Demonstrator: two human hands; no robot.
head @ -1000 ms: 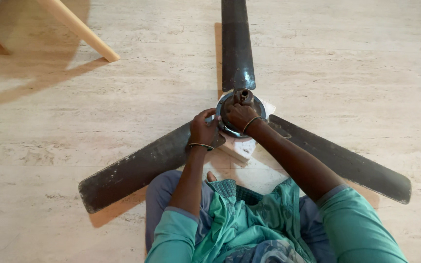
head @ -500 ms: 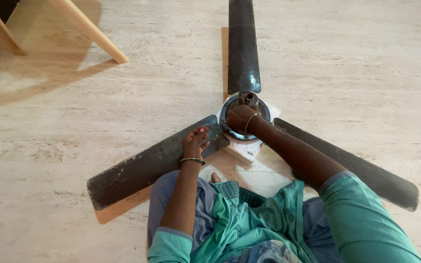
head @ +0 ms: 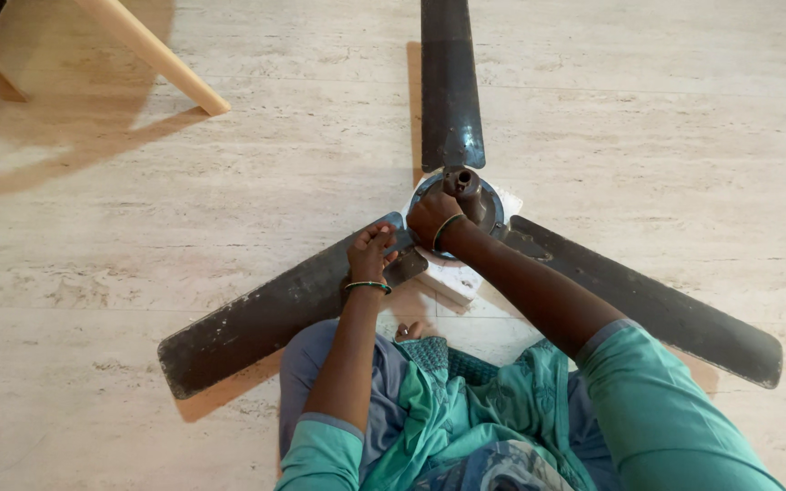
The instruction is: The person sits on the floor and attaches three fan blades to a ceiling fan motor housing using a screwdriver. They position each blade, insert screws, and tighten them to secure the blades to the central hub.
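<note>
A dark, dusty three-bladed metal ceiling fan lay flat on the pale stone-tiled floor, its round grey motor hub propped on a white block at the centre. Blades ran toward 12, 4 and 8 o'clock. My right hand was closed over the hub's near rim; my left hand, apart from it, pinched the root of the 8 o'clock blade. My knees in grey and teal cloth pressed close at 6 o'clock. Two light wooden furniture legs stood at 10 o'clock, well apart from the fan. Bare floor lay open at 2 and 9 o'clock.
</note>
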